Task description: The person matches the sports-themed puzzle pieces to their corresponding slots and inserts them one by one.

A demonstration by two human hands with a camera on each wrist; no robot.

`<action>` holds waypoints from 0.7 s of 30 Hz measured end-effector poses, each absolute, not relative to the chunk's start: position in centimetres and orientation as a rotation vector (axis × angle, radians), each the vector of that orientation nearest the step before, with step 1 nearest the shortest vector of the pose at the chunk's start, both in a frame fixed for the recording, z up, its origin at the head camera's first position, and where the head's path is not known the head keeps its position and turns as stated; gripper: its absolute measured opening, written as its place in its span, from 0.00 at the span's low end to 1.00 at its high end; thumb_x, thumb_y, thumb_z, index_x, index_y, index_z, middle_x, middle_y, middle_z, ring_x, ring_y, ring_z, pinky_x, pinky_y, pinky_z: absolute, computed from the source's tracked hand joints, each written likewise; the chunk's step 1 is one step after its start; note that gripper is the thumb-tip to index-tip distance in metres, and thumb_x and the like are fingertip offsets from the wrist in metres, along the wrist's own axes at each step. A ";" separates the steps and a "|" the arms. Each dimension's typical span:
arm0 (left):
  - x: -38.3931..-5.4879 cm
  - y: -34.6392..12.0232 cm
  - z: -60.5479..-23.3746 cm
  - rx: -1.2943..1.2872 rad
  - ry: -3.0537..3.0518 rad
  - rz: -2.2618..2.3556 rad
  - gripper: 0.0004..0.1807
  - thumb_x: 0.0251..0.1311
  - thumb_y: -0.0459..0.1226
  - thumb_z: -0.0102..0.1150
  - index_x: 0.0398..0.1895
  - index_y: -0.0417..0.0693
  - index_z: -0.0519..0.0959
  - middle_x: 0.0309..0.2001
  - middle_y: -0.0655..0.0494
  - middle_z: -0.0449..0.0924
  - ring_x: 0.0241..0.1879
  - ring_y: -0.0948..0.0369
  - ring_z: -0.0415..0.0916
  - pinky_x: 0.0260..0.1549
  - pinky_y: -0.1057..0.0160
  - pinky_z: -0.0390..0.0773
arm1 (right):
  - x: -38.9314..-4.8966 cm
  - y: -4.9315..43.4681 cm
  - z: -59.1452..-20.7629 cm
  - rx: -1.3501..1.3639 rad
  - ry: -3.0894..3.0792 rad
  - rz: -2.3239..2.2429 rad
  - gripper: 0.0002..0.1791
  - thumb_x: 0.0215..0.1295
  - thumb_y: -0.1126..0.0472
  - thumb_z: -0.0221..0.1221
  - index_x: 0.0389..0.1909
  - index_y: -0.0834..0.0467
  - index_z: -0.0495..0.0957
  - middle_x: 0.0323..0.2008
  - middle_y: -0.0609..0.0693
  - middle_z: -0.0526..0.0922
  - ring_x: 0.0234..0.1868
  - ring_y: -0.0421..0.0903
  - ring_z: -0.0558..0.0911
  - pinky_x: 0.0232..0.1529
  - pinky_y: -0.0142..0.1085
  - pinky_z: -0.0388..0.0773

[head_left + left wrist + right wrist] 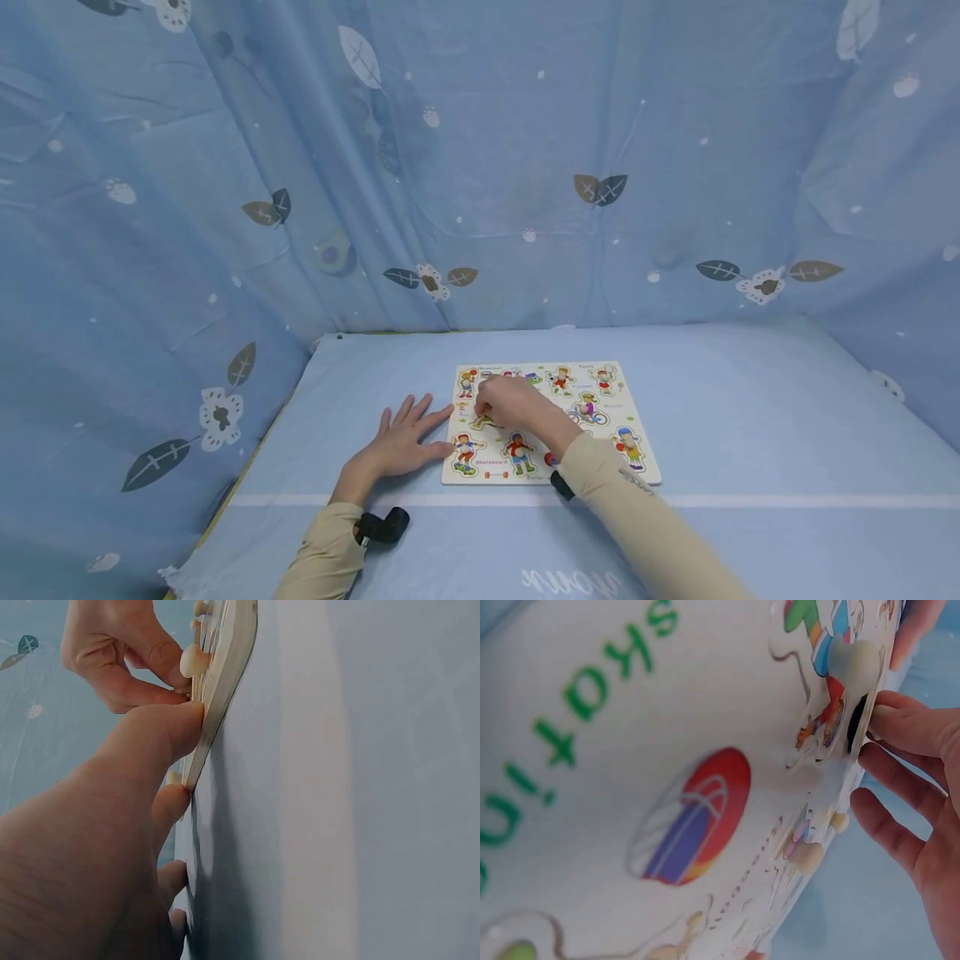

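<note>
A white wooden knob puzzle board (630, 392) with painted sports figures lies on the bed-like blue surface. My left hand (405, 446) is spread flat at the board's left edge, its thumb and forefinger touching that edge; the left wrist view shows the thumb against the board's side (232, 675). Over the left-middle part of the board, my right hand (517, 404) pinches a thin puzzle piece (859, 724) between thumb and fingers. The yellow-green legs of a figure (482, 422) show under those fingers; the rest is hidden by the hand.
Other figure pieces sit in the board, among them a skateboarder (465, 454), a roller skater (519, 452) and a cyclist (588, 410), with round wooden knobs (195, 661). Blue patterned curtains (495, 150) hang behind and at the sides. A white stripe (787, 502) crosses the cloth.
</note>
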State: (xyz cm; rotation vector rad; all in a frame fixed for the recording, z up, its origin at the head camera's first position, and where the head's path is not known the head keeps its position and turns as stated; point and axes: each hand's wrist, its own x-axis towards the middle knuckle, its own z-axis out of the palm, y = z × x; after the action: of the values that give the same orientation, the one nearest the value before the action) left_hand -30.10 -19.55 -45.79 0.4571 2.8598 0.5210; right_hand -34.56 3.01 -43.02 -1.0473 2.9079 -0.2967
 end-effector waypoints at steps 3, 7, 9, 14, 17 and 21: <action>-30.2 -19.5 -45.8 0.451 2.854 0.516 0.39 0.63 0.63 0.53 0.76 0.64 0.62 0.79 0.47 0.46 0.78 0.41 0.33 0.70 0.32 0.31 | -34.5 3.0 -43.1 -1.032 2.909 -0.320 0.12 0.68 0.66 0.59 0.39 0.49 0.89 0.39 0.41 0.84 0.43 0.40 0.81 0.43 0.36 0.80; -30.3 -19.5 -45.9 0.449 2.850 0.507 0.39 0.63 0.63 0.52 0.76 0.66 0.61 0.79 0.48 0.45 0.78 0.42 0.32 0.70 0.32 0.31 | -34.5 2.8 -43.0 -1.048 2.937 -0.314 0.12 0.67 0.67 0.60 0.37 0.48 0.88 0.37 0.41 0.84 0.40 0.40 0.81 0.40 0.35 0.80; -30.4 -19.6 -45.9 0.452 2.856 0.504 0.38 0.63 0.63 0.52 0.76 0.66 0.61 0.79 0.48 0.45 0.78 0.42 0.32 0.70 0.32 0.31 | -34.4 2.6 -42.9 -1.045 2.950 -0.298 0.11 0.67 0.67 0.60 0.37 0.48 0.88 0.37 0.41 0.84 0.39 0.39 0.81 0.39 0.34 0.80; -30.3 -19.7 -45.8 0.466 2.864 0.517 0.38 0.63 0.63 0.53 0.75 0.64 0.62 0.79 0.46 0.46 0.78 0.41 0.33 0.70 0.32 0.32 | -34.3 2.4 -43.0 -0.999 2.954 -0.325 0.11 0.66 0.68 0.60 0.35 0.50 0.87 0.35 0.40 0.82 0.36 0.39 0.78 0.37 0.33 0.79; -30.2 -19.7 -45.8 0.468 2.857 0.528 0.39 0.63 0.63 0.53 0.75 0.64 0.62 0.79 0.46 0.46 0.78 0.41 0.33 0.70 0.32 0.31 | -34.2 2.6 -43.1 -0.992 2.945 -0.334 0.11 0.66 0.68 0.60 0.36 0.50 0.87 0.34 0.41 0.81 0.36 0.39 0.79 0.38 0.34 0.79; -30.2 -19.8 -45.8 0.465 2.859 0.521 0.39 0.63 0.64 0.52 0.76 0.64 0.62 0.79 0.46 0.46 0.78 0.41 0.33 0.70 0.32 0.31 | -33.7 2.9 -42.9 -1.021 2.919 -0.299 0.11 0.67 0.66 0.60 0.43 0.51 0.87 0.40 0.43 0.83 0.44 0.42 0.82 0.46 0.36 0.80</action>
State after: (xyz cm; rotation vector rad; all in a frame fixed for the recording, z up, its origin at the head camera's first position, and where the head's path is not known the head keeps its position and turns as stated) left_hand -30.25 -19.81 -45.80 0.4655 2.8586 0.5212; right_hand -33.73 2.89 -42.93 -1.0212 2.9189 -0.2990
